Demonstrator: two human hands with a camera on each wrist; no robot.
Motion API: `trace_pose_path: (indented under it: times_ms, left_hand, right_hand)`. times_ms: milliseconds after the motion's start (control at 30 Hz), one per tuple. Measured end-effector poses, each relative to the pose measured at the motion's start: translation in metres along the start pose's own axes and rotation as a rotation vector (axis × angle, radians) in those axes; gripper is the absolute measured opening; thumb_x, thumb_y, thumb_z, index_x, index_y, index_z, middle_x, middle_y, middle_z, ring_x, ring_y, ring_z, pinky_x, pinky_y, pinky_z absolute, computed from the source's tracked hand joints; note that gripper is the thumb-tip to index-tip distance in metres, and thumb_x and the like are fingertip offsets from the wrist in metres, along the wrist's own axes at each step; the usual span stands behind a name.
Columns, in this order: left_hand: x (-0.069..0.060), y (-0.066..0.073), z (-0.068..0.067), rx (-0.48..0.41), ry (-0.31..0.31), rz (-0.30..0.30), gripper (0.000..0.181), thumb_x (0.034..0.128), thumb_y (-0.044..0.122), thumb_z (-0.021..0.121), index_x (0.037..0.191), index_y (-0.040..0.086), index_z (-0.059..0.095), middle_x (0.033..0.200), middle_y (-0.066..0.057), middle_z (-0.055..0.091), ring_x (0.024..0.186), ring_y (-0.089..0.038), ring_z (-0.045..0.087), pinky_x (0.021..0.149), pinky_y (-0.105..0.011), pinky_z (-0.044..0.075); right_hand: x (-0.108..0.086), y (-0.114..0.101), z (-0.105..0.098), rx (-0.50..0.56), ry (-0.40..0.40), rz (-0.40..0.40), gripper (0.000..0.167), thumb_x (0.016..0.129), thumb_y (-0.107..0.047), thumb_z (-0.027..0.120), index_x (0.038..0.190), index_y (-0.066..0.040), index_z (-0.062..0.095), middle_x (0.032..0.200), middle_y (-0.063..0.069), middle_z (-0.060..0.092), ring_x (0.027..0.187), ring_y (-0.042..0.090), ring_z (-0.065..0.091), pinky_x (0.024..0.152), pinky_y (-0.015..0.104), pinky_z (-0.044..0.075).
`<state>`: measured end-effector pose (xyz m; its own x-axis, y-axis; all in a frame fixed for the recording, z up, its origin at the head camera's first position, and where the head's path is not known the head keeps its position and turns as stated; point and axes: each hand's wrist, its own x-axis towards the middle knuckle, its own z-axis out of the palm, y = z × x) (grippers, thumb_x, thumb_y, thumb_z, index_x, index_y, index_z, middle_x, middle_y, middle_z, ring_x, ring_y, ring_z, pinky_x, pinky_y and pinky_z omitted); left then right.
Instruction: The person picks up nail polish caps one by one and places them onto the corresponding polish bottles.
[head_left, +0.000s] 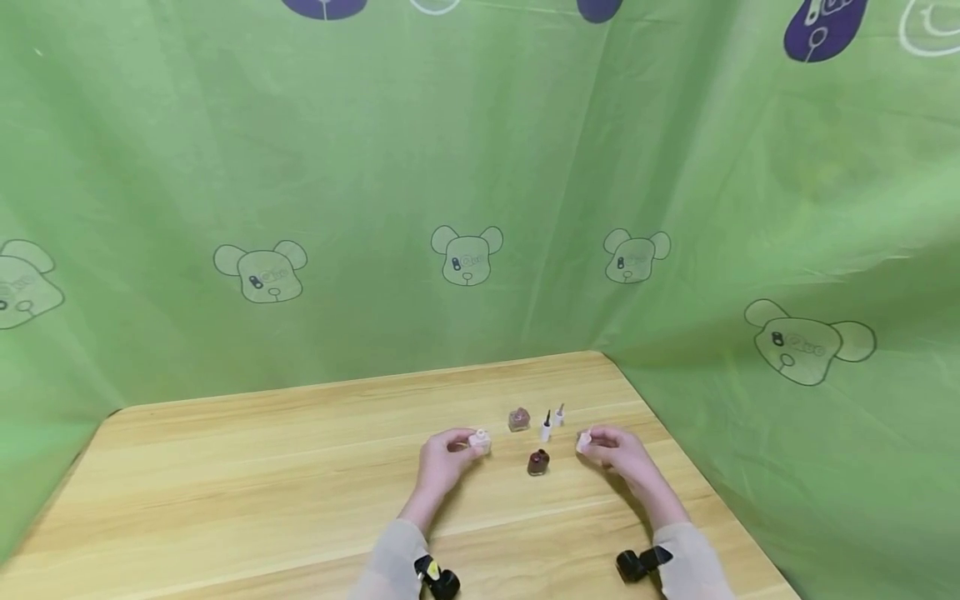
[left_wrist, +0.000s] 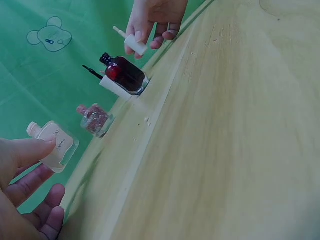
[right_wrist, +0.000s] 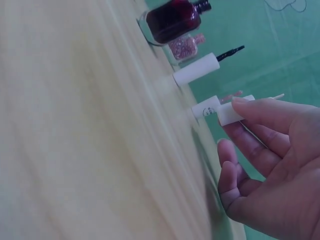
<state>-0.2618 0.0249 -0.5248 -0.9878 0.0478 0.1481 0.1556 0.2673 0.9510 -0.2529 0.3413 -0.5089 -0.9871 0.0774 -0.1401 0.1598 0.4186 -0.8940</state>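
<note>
My left hand [head_left: 441, 460] pinches a pale pink nail polish bottle [left_wrist: 59, 146] between thumb and fingers; its neck is uncapped. In the right wrist view, my right hand [right_wrist: 280, 150] pinches a white nail polish cap [right_wrist: 234, 113] with its brush pointing up. Between the hands stand an uncapped dark red nail polish bottle [head_left: 537, 462] and an uncapped pink glitter bottle [head_left: 518, 420]. Two more white caps stand brush-up on the table: one with a dark brush [right_wrist: 197, 69], one with a pinkish brush [right_wrist: 205, 108].
The wooden table [head_left: 247, 483] reaches back to a green curtain [head_left: 360, 167] printed with bear heads, which also hangs along the right side. A small black camera [head_left: 444, 583] is strapped to the left wrist, another [head_left: 630, 567] to the right.
</note>
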Motion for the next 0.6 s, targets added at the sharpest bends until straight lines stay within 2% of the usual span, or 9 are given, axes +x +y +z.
trace_pose_path:
  times_ms: [133, 300, 600]
  left_hand:
    - [-0.005, 0.0, -0.009, 0.003, 0.005, -0.01, 0.03, 0.0774, 0.015, 0.08, 0.105, 0.007, 0.074, 0.106, -0.014, 0.073, 0.085, -0.018, 0.067, 0.077, -0.029, 0.057]
    - [-0.011, -0.001, -0.02, -0.007, 0.018, -0.029, 0.03, 0.0777, 0.015, 0.08, 0.106, 0.007, 0.073, 0.107, -0.014, 0.073, 0.085, -0.017, 0.066, 0.074, -0.025, 0.056]
    - [-0.016, -0.001, -0.033, -0.045, 0.024, -0.04, 0.031, 0.0781, 0.013, 0.079, 0.107, 0.005, 0.073, 0.106, -0.016, 0.072, 0.085, -0.017, 0.066, 0.07, -0.02, 0.055]
  right_hand:
    - [-0.008, -0.005, 0.001, 0.007, -0.029, -0.021, 0.043, 0.084, -0.014, 0.073, 0.122, 0.003, 0.061, 0.109, 0.007, 0.07, 0.088, 0.011, 0.059, 0.07, 0.027, 0.049]
    - [-0.018, -0.009, 0.002, 0.016, -0.098, -0.057, 0.045, 0.082, -0.013, 0.074, 0.122, 0.003, 0.06, 0.104, 0.005, 0.07, 0.087, 0.012, 0.06, 0.068, 0.027, 0.052]
    - [-0.033, -0.013, 0.011, 0.013, -0.24, -0.12, 0.044, 0.084, -0.017, 0.073, 0.121, 0.004, 0.06, 0.111, 0.013, 0.068, 0.09, 0.014, 0.061, 0.074, 0.03, 0.054]
